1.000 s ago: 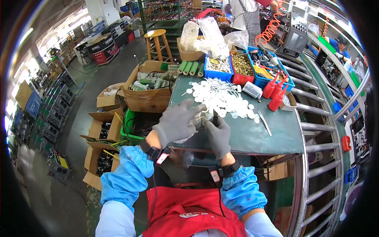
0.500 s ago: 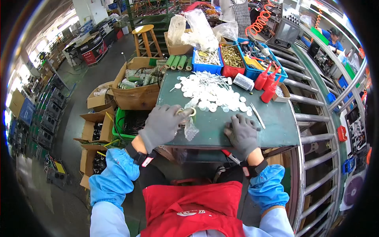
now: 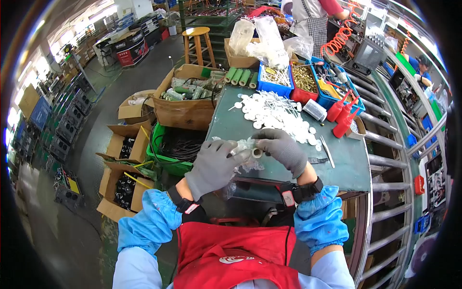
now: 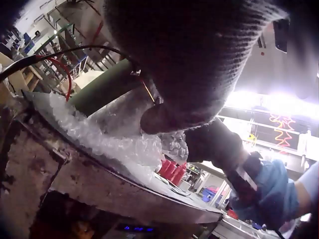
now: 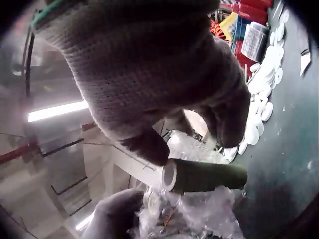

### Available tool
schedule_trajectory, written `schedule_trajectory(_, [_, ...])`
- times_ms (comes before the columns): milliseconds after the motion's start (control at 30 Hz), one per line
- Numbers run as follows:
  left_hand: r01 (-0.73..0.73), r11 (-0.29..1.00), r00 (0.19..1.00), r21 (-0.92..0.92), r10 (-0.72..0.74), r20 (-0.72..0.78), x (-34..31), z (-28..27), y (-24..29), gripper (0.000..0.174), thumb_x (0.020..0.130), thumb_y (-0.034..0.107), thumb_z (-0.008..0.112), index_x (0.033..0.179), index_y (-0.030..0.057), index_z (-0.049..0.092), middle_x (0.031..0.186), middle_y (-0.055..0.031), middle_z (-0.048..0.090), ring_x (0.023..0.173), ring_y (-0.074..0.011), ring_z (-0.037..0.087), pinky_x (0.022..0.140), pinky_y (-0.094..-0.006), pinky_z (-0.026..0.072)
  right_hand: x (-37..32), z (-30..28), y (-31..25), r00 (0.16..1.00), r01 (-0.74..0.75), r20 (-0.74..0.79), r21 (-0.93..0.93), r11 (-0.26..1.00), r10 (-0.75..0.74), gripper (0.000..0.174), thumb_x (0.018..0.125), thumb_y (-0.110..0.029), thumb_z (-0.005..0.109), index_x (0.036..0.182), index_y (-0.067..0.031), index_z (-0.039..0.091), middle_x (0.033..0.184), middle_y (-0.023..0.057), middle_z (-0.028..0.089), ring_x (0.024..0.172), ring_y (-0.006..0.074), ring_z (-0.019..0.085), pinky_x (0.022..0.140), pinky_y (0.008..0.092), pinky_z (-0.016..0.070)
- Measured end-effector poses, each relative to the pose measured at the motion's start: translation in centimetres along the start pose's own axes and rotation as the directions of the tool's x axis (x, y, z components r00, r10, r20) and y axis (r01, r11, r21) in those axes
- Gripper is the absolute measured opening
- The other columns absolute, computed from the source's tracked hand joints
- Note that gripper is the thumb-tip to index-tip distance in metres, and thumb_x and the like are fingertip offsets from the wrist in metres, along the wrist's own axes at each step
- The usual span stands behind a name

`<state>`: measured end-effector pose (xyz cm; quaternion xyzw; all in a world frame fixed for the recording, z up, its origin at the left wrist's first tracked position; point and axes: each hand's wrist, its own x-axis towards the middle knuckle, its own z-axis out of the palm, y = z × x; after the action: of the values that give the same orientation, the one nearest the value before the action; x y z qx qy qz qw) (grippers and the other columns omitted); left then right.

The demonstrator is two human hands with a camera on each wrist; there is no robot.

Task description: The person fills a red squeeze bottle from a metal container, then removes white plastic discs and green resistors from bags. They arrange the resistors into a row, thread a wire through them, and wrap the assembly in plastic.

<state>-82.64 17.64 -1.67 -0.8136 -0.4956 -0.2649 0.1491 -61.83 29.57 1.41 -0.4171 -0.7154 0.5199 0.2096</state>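
Both hands wear grey gloves and work over the front edge of a green table [image 3: 288,177]. My left hand [image 3: 211,166] grips a bundle of clear bubble wrap [image 5: 199,214] from the left. A hollow green tube [image 5: 209,175] with a pale open end pokes out of the wrap; in the left wrist view the green tube [image 4: 104,87] shows a wire lug near one end. My right hand [image 3: 284,149] reaches over from the right, thumb and fingers pinching the wrap beside the tube. A dark flat tool [image 3: 317,160] lies right of that hand.
White discs with thin stems [image 3: 269,113] are heaped behind the hands. Tweezers [image 3: 328,151], red squeeze bottles [image 3: 342,115] and a small parts box [image 3: 357,129] stand on the right. Blue bins [image 3: 274,87] line the back; a carton of tubes [image 3: 185,113] is at left.
My right hand went from the bundle to the table's right, left the dark tool there, and came back to the bubble wrap. The left hand kept hold of the bundle.
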Motion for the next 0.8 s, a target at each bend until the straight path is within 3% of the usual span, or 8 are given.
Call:
schedule_trajectory(67, [-0.012,1.0,0.998,0.025,0.011,0.066,0.5,-0.3,0.0,0.053,0.075,0.018,0.067,0.126,0.027,0.065,0.111,-0.0067,0.061,0.1,-0.0301,0.06,0.087,-0.0444,0.0448,0.4,-0.1,-0.6,0.997,0.025,0.074,0.026,0.999,-0.027,0.024,0.087,-0.011,0.063,0.103,0.0038,0.073,0.09,0.0084,0.073,0.088,0.0132,0.065,0.084,0.029,0.052])
schedule_trajectory(167, [0.002,0.998,0.979,0.057,-0.013,0.204,2.0,-0.4,-0.7,0.055,0.076,0.018,0.064,0.128,0.0339,0.065,0.104,-0.0063,0.061,0.098,-0.03,0.06,0.085,-0.0454,0.0461,0.9,0.4,-1.0,0.996,0.083,-0.013,-0.034,0.996,-0.084,0.029,0.087,-0.009,0.062,0.112,0.0042,0.068,0.097,0.0087,0.072,0.089,0.0129,0.064,0.082,0.0297,0.0522])
schedule_trajectory(267, [0.025,0.996,0.964,0.083,-0.046,0.262,3.2,0.7,-1.9,0.054,0.078,0.019,0.062,0.13,0.0358,0.064,0.098,-0.0076,0.061,0.094,-0.0304,0.061,0.082,-0.0453,0.0482,0.9,1.2,0.4,0.961,0.234,-0.232,0.38,0.895,-0.153,0.039,0.091,-0.014,0.064,0.125,0.0049,0.061,0.105,0.0098,0.068,0.089,0.0141,0.061,0.078,0.0282,0.0508])
schedule_trajectory(367, [0.093,0.996,0.962,-0.006,-0.088,0.259,4.4,1.2,-3.4,0.053,0.08,0.021,0.061,0.131,0.036,0.063,0.094,-0.0087,0.061,0.091,-0.0311,0.062,0.079,-0.0441,0.0497,0.4,1.6,4.3,0.92,0.114,-0.382,0.043,0.992,-0.089,0.052,0.088,-0.028,0.071,0.126,0.0044,0.057,0.11,0.0163,0.068,0.097,0.0224,0.066,0.086,0.0347,0.0523])
schedule_trajectory(467, [0.104,0.993,0.953,-0.057,-0.083,0.292,5.2,1.3,-4.0,0.052,0.082,0.026,0.064,0.133,0.0357,0.061,0.093,-0.0085,0.061,0.088,-0.0315,0.062,0.078,-0.0432,0.0502,-3.2,4.7,2.3,0.966,-0.032,-0.258,-0.028,0.999,0.024,0.071,0.081,-0.053,0.076,0.119,0.0054,0.06,0.114,0.0253,0.066,0.106,0.0337,0.066,0.091,0.0407,0.051])
schedule_trajectory(567, [0.079,0.996,0.946,-0.049,-0.059,0.319,5.0,1.3,-3.9,0.054,0.082,0.032,0.068,0.135,0.0361,0.059,0.093,-0.0078,0.061,0.089,-0.031,0.061,0.077,-0.0435,0.0502,-2.1,7.4,3.8,0.927,0.057,-0.348,-0.241,0.969,-0.141,0.073,0.08,-0.063,0.072,0.109,0.002,0.059,0.108,0.0226,0.063,0.102,0.042,0.062,0.088,0.0471,0.0501])
schedule_trajectory(667, [0.038,0.999,0.954,-0.024,-0.029,0.299,4.7,1.4,-4.2,0.055,0.083,0.035,0.069,0.137,0.0366,0.058,0.093,-0.0071,0.061,0.089,-0.0304,0.061,0.077,-0.0433,0.0502,-1.4,8.5,4.2,0.906,0.051,-0.403,-0.206,0.977,-0.132,0.073,0.079,-0.066,0.072,0.105,0.001,0.058,0.105,0.0225,0.062,0.099,0.0425,0.062,0.084,0.0481,0.0504])
schedule_trajectory(800, [0.017,0.998,0.963,-0.059,-0.001,0.269,4.7,1.8,-4.5,0.053,0.085,0.03,0.068,0.136,0.0368,0.058,0.092,-0.0056,0.061,0.088,-0.0295,0.061,0.076,-0.0424,0.0502,-1.1,9.7,4.4,0.814,0.149,-0.495,-0.331,0.932,-0.305,0.052,0.087,-0.048,0.071,0.101,0.0012,0.06,0.087,0.0215,0.063,0.083,0.0396,0.065,0.074,0.0451,0.0505])
